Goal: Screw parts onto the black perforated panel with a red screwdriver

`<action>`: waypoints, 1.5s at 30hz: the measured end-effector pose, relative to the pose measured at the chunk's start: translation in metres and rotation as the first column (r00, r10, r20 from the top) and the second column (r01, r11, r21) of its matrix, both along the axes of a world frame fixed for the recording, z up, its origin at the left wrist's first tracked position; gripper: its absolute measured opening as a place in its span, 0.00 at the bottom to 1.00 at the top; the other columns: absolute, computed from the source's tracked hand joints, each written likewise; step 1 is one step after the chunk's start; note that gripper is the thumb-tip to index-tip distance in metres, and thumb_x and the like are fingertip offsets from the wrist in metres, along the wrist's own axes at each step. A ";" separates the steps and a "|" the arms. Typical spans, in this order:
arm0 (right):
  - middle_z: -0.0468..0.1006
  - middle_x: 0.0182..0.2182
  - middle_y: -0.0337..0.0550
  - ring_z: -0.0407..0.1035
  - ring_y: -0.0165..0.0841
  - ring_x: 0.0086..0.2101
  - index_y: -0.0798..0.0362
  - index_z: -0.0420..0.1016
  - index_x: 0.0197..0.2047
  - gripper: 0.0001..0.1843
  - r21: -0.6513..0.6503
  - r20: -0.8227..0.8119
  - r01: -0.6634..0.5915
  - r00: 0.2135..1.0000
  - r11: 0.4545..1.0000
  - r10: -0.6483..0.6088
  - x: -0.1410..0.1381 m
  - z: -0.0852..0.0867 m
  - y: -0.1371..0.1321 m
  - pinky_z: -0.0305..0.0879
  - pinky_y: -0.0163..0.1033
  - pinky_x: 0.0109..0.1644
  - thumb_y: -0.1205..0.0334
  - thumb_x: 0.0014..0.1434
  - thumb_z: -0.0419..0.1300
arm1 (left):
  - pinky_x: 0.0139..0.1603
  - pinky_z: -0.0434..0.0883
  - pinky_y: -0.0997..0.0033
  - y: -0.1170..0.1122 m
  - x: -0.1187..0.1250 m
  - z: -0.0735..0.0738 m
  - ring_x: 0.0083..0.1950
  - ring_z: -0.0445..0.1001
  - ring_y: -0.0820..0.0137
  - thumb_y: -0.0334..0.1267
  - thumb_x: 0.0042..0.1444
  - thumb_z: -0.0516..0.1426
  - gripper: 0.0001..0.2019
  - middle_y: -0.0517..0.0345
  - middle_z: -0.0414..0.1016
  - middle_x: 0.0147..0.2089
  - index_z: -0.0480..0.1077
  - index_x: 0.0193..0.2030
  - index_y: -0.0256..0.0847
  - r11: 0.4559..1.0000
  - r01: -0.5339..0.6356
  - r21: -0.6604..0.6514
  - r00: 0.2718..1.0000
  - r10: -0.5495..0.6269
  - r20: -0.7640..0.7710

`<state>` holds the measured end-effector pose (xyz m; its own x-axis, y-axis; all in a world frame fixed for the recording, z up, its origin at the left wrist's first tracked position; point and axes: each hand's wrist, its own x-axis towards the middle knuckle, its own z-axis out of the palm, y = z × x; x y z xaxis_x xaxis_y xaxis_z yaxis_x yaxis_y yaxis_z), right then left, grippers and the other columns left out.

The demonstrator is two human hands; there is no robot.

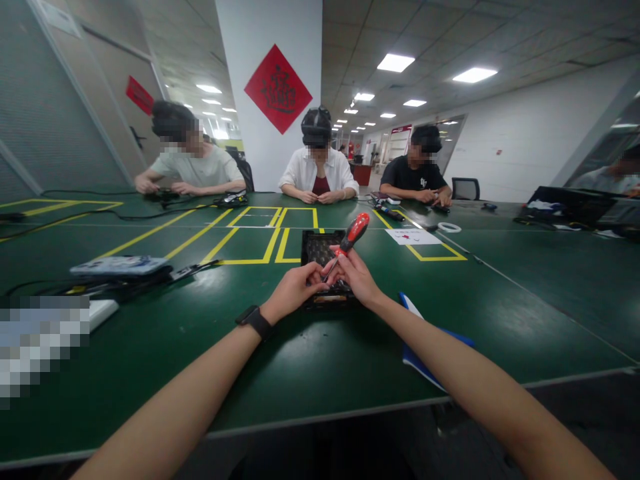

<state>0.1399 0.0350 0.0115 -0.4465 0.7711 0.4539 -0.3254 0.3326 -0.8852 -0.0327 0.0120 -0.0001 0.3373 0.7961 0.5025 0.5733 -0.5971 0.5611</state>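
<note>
A screwdriver (356, 232) with a red and black handle tilts up and to the right, its shaft pointing down toward my left fingers. My right hand (356, 273) is closed around it near the base of the handle. My left hand (296, 288) is pinched close to the shaft's lower end. Whatever lies between those left fingertips is too small to make out. Both hands are above a black open box (307, 248) on the green table (280, 373). The box's contents look dark and patterned, partly hidden by my hands.
A blue and white object (425, 363) lies under my right forearm. To the left are a phone-like slab (120, 265) with cables and a white box (103, 311). Yellow tape (240, 261) marks the table. A paper sheet (413, 237) and a tape roll (449, 227) lie right. People sit opposite.
</note>
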 end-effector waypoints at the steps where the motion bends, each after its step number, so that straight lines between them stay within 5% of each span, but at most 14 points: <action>1: 0.74 0.31 0.40 0.69 0.26 0.23 0.51 0.58 0.52 0.18 -0.002 0.001 -0.003 1.000 1.000 0.003 0.000 0.000 0.000 0.65 0.34 0.29 0.53 0.60 0.50 | 0.29 0.61 0.77 0.000 0.000 0.000 0.27 0.66 0.76 0.39 0.50 0.58 0.08 0.63 0.70 0.27 0.66 0.34 0.38 1.000 -0.005 0.006 1.000 0.005 -0.007; 10: 0.75 0.33 0.41 0.71 0.27 0.25 0.49 0.57 0.56 0.21 -0.045 -0.034 -0.011 0.999 0.999 0.009 0.003 0.000 0.003 0.67 0.35 0.31 0.54 0.60 0.48 | 0.33 0.63 0.76 0.000 0.000 0.001 0.31 0.69 0.74 0.38 0.55 0.53 0.09 0.59 0.74 0.33 0.70 0.40 0.39 0.999 0.044 0.025 0.999 -0.043 -0.018; 23: 0.74 0.29 0.36 0.68 0.24 0.22 0.49 0.56 0.42 0.12 0.031 -0.043 0.059 0.997 0.998 -0.058 0.001 0.004 -0.001 0.66 0.32 0.28 0.53 0.59 0.53 | 0.33 0.64 0.75 -0.001 0.000 0.001 0.31 0.68 0.73 0.48 0.52 0.56 0.14 0.58 0.73 0.31 0.71 0.34 0.37 0.999 0.045 0.000 0.999 -0.045 0.000; 29: 0.74 0.30 0.37 0.68 0.24 0.23 0.50 0.57 0.43 0.14 0.052 -0.026 0.085 0.996 0.995 -0.083 0.001 0.005 -0.002 0.66 0.32 0.29 0.52 0.58 0.54 | 0.30 0.61 0.76 0.001 -0.001 0.000 0.28 0.65 0.75 0.49 0.50 0.57 0.15 0.61 0.70 0.27 0.69 0.29 0.37 1.000 0.008 0.010 1.000 -0.008 -0.017; 35: 0.74 0.32 0.41 0.68 0.26 0.24 0.51 0.59 0.52 0.22 0.061 -0.029 0.071 0.997 0.996 -0.069 0.000 0.002 -0.003 0.67 0.35 0.31 0.47 0.61 0.45 | 0.30 0.60 0.76 0.001 -0.003 0.000 0.28 0.65 0.75 0.48 0.52 0.55 0.15 0.60 0.71 0.27 0.71 0.31 0.37 1.000 0.002 0.001 0.997 -0.002 -0.076; 39: 0.73 0.34 0.42 0.69 0.26 0.25 0.50 0.57 0.56 0.23 0.064 0.005 0.022 1.000 0.998 -0.022 0.001 0.000 0.000 0.67 0.35 0.32 0.49 0.60 0.49 | 0.32 0.60 0.76 0.000 -0.003 0.003 0.28 0.66 0.74 0.43 0.57 0.52 0.12 0.59 0.73 0.28 0.73 0.35 0.39 0.999 0.024 0.035 0.990 -0.019 -0.138; 45: 0.72 0.31 0.39 0.69 0.25 0.24 0.51 0.60 0.50 0.18 0.033 -0.055 0.070 0.996 0.997 -0.068 0.000 -0.001 0.004 0.66 0.34 0.30 0.51 0.60 0.49 | 0.34 0.61 0.74 -0.002 -0.002 0.003 0.31 0.67 0.72 0.46 0.56 0.53 0.13 0.58 0.73 0.29 0.73 0.35 0.40 0.996 -0.027 0.088 0.988 0.039 -0.148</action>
<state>0.1400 0.0387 0.0103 -0.3671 0.7826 0.5028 -0.3473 0.3861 -0.8546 -0.0349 0.0105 0.0033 0.3879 0.7640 0.5155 0.6669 -0.6187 0.4152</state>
